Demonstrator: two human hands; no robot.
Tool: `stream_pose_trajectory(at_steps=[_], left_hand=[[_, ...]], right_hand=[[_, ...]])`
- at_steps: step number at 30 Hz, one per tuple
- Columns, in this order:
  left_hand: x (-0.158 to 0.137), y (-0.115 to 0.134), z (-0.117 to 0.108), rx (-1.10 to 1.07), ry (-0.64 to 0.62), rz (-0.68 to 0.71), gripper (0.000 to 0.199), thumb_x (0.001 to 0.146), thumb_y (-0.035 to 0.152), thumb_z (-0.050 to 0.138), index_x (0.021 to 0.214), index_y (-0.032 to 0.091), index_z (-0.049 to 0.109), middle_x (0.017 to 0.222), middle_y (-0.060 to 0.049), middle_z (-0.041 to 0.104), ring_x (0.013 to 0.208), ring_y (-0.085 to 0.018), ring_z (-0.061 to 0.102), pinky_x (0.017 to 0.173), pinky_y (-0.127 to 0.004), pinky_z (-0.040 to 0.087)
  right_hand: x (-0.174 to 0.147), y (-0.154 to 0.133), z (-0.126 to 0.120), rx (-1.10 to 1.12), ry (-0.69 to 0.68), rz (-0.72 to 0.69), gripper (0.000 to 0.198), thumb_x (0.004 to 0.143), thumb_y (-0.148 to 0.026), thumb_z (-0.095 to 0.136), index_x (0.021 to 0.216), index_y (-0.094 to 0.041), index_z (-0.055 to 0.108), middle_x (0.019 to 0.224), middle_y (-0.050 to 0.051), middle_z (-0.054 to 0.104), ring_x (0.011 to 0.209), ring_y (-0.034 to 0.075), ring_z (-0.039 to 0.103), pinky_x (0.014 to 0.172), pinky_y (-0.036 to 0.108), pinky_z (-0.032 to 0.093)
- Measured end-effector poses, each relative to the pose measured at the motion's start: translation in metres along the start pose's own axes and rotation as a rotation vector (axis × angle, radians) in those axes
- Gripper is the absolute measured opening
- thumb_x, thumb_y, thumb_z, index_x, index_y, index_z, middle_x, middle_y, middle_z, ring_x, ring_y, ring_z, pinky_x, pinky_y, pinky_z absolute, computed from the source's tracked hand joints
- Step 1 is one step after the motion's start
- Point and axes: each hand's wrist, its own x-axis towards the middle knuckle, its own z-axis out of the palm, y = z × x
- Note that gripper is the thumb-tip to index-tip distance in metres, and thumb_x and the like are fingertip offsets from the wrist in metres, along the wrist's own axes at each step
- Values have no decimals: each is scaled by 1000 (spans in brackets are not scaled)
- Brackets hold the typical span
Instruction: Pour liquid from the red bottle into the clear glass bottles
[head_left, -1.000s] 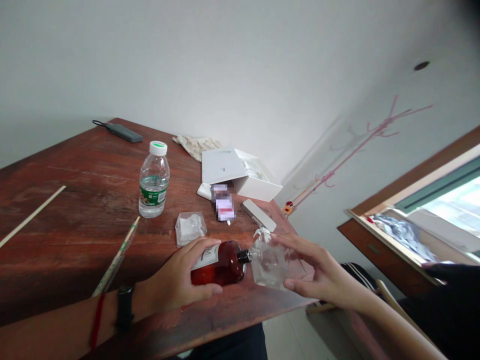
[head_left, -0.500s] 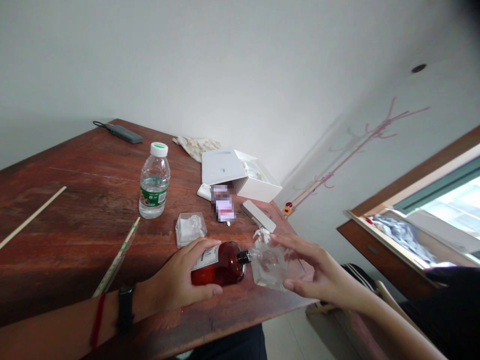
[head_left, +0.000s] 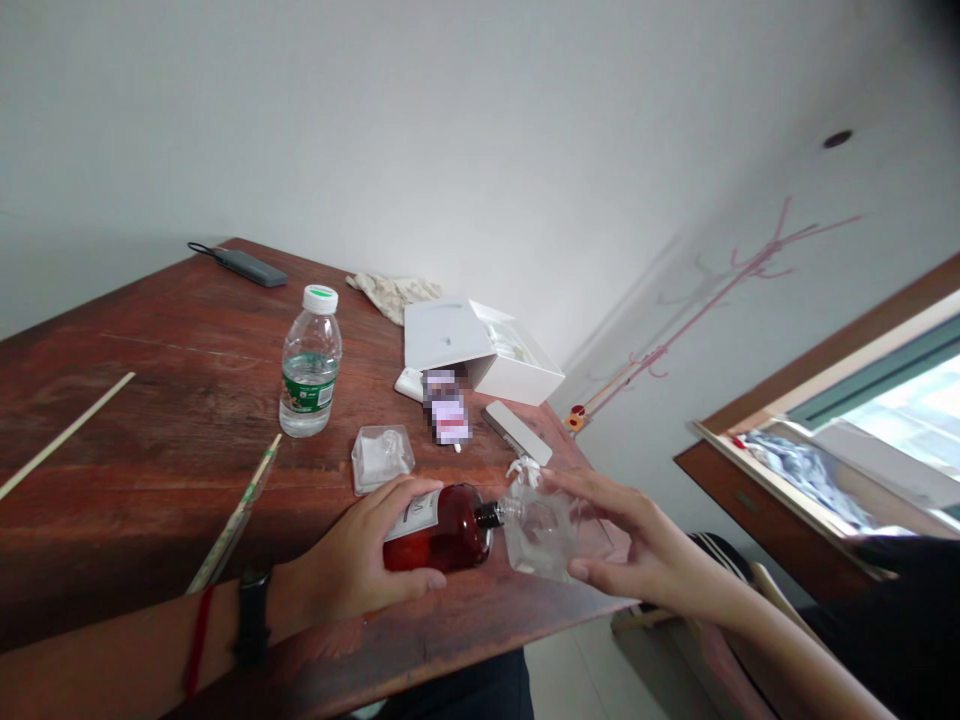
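fingers of your left hand point(head_left: 360, 560) wrap the amber bottle point(head_left: 442, 528), tipped on its side, grip closed around its body. your right hand point(head_left: 637, 545) cups the clear glass bottle point(head_left: 540, 530), fingers curved loosely around it, right at the desk point(head_left: 150, 440) edge with open floor beyond. amber neck meets the clear bottle's mouth between both grips. farther back sit a plastic lid point(head_left: 381, 456), water bottle point(head_left: 310, 362) and white box point(head_left: 480, 350).

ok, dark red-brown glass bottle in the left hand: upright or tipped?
Tipped. The dark red-brown glass bottle lies sideways in the left hand, neck pointing at the clear glass bottle.
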Motion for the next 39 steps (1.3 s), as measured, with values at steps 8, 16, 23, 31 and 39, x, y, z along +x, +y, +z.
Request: stream_pose_trajectory(at_steps=[8,16,23,31,39], left_hand=[[2,3,-1,-18,-9,2,78,87,37,86,156,24,53,155,-13,64,142,-37,63,127,-50,45],[1,4,-2,-22,-5,-10,78,85,35,87,155,23,55,155,-13,65,142,-37,62,128,-50,44],[2,2,-1,-31,4,-17,79,84,37,87,155,21,57,154,-14,66,140,-38,64,127,-52,45],[5,-2,2,-3,47,9,76,79,32,88,151,25,62,151,-13,68,138,-40,65,123,-54,50],[2,-15,1,-8,-16,-45,78,83,39,85,155,22,58,155,-16,65,142,-42,62,125,-59,45]], right_hand=[[1,-3,-1,-7,-8,13,72,91,-47,88,158,-36,63,156,10,71,139,38,72,119,55,58],[-3,1,0,-18,-11,28,72,92,-47,88,159,-37,62,158,9,70,141,38,70,120,56,57],[-2,3,1,-1,-9,41,73,91,-50,88,158,-32,64,157,13,70,140,39,70,120,56,56],[6,-2,3,86,-26,6,73,92,-48,88,159,-31,63,154,13,72,141,38,69,120,55,55],[18,-16,-3,158,-50,-31,76,90,-50,90,159,-37,63,150,10,74,137,36,70,116,51,57]])
